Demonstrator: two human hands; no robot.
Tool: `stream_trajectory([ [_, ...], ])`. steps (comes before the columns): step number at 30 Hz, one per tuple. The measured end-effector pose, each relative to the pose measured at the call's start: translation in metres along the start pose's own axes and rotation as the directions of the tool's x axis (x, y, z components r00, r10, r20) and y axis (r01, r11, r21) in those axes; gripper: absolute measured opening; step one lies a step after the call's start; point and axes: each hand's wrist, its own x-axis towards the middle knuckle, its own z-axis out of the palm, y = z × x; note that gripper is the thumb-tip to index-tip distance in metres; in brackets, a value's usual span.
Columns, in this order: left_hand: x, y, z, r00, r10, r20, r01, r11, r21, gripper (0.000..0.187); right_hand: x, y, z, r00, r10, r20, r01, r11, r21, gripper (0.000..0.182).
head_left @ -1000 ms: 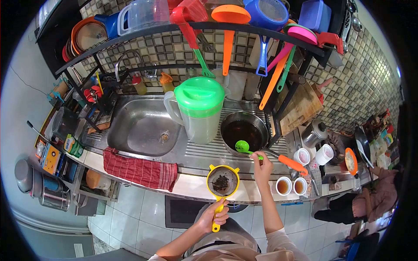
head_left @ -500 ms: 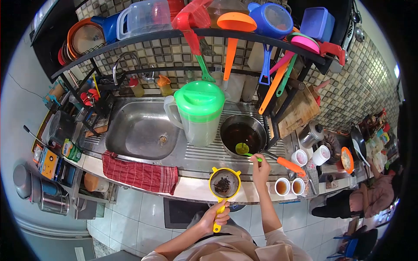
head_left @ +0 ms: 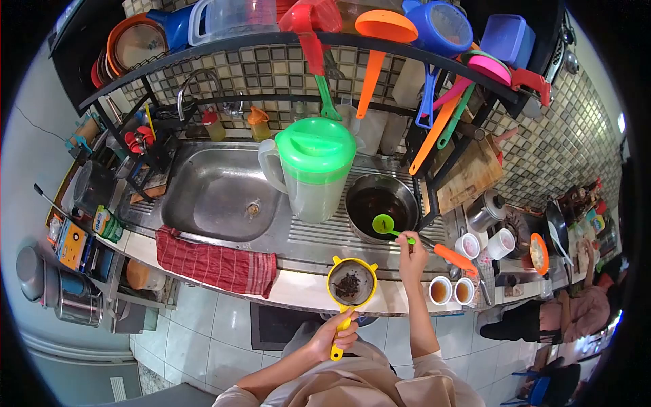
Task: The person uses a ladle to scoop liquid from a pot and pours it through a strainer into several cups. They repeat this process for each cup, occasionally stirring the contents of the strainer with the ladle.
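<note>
My left hand (head_left: 337,333) is wrapped round the handle of a yellow strainer (head_left: 367,302), held at the counter's front edge. Dark wet tea leaves (head_left: 348,285) lie in its mesh. My right hand (head_left: 411,258) pinches the handle of a small green scoop (head_left: 383,223), whose bowl hangs over a steel saucepan (head_left: 352,207). Dark liquid (head_left: 380,201) fills part of the pan, and its orange handle (head_left: 453,258) points to the lower right. Two cups of brown tea, one left (head_left: 439,291) and one right (head_left: 464,292), stand right of my right hand.
A pitcher with a green lid (head_left: 316,146) stands between the sink (head_left: 224,193) and the saucepan. A red cloth (head_left: 215,263) hangs over the counter edge. Overhead, a black rack (head_left: 271,42) carries hanging utensils. Two white cups stand near a steel pot (head_left: 485,211). Another person (head_left: 576,313) is at the right.
My right hand has moved slightly up and right, raising the green scoop within the saucepan. The strainer stays nearly in place in my left hand. The view has shifted a little.
</note>
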Motion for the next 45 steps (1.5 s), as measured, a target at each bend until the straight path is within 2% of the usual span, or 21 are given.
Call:
stream_trajectory([
  [11, -0.003, 0.001, -0.001, 1.0, 0.008, 0.004, -0.008, 1.0, -0.024, 0.022, -0.002, 0.011, 0.013, 0.999, -0.017, -0.027, 0.02, 0.993, 0.113, 0.018],
  [15, -0.001, 0.001, -0.004, 1.0, 0.0, 0.029, 0.002, 0.999, -0.045, 0.021, -0.003, 0.011, 0.012, 1.0, 0.014, -0.004, -0.014, 0.997, 0.076, 0.018],
  [18, -0.003, 0.002, -0.003, 1.0, -0.015, -0.012, 0.015, 0.999, -0.042, 0.021, -0.005, 0.01, 0.01, 0.997, 0.04, 0.059, -0.041, 0.999, 0.009, 0.015],
  [20, -0.002, 0.002, -0.006, 1.0, -0.009, 0.014, 0.009, 0.999, -0.038, 0.022, -0.005, -0.001, 0.006, 0.992, -0.084, 0.094, 0.092, 0.992, -0.082, 0.014],
  [21, -0.002, 0.002, -0.006, 1.0, -0.011, 0.015, 0.012, 0.999, -0.037, 0.022, -0.005, -0.002, 0.007, 0.992, -0.084, 0.092, 0.092, 0.992, -0.084, 0.014],
  [23, -0.002, 0.003, -0.006, 1.0, -0.02, 0.02, 0.021, 0.999, -0.031, 0.022, -0.005, -0.002, 0.007, 0.959, -0.283, 0.025, 0.284, 0.957, -0.054, 0.013],
  [26, -0.001, 0.003, -0.006, 0.999, -0.029, 0.013, 0.03, 0.999, -0.029, 0.022, -0.005, 0.001, 0.006, 0.951, -0.309, -0.001, 0.309, 0.951, -0.018, 0.014],
  [27, -0.001, 0.003, -0.005, 0.999, -0.032, 0.012, 0.032, 0.999, -0.029, 0.022, -0.007, 0.002, 0.006, 0.952, -0.307, -0.002, 0.306, 0.952, -0.019, 0.014],
  [29, -0.002, 0.004, -0.004, 0.999, -0.034, -0.009, 0.034, 0.999, -0.014, 0.022, -0.012, 0.004, 0.006, 0.998, -0.054, 0.014, 0.052, 0.994, 0.094, 0.014],
  [30, -0.002, 0.004, -0.005, 0.999, -0.037, -0.009, 0.036, 0.999, -0.012, 0.022, -0.013, 0.005, 0.007, 0.999, -0.052, 0.011, 0.051, 0.994, 0.094, 0.014],
  [32, -0.001, 0.004, -0.007, 0.999, -0.037, 0.006, 0.037, 0.999, -0.013, 0.022, -0.014, 0.007, 0.008, 0.993, 0.107, 0.051, -0.113, 0.985, 0.132, 0.014],
  [36, -0.002, 0.004, -0.007, 0.999, -0.034, 0.022, 0.034, 0.999, -0.006, 0.022, -0.016, 0.005, 0.011, 0.996, 0.058, 0.065, -0.065, 0.991, 0.117, 0.015],
  [38, -0.002, 0.004, -0.007, 0.999, -0.03, 0.022, 0.031, 1.0, -0.004, 0.022, -0.016, 0.003, 0.011, 0.997, 0.008, 0.077, -0.012, 0.999, 0.053, 0.015],
  [42, -0.003, 0.006, -0.004, 0.999, -0.048, 0.02, 0.048, 0.999, 0.014, 0.022, -0.016, 0.003, 0.012, 0.995, 0.039, 0.093, -0.042, 0.998, 0.035, 0.015],
  [45, -0.003, 0.004, -0.006, 1.0, -0.024, -0.002, 0.024, 1.0, 0.002, 0.022, -0.016, 0.003, 0.014, 0.999, 0.019, 0.049, -0.023, 0.996, 0.082, 0.015],
])
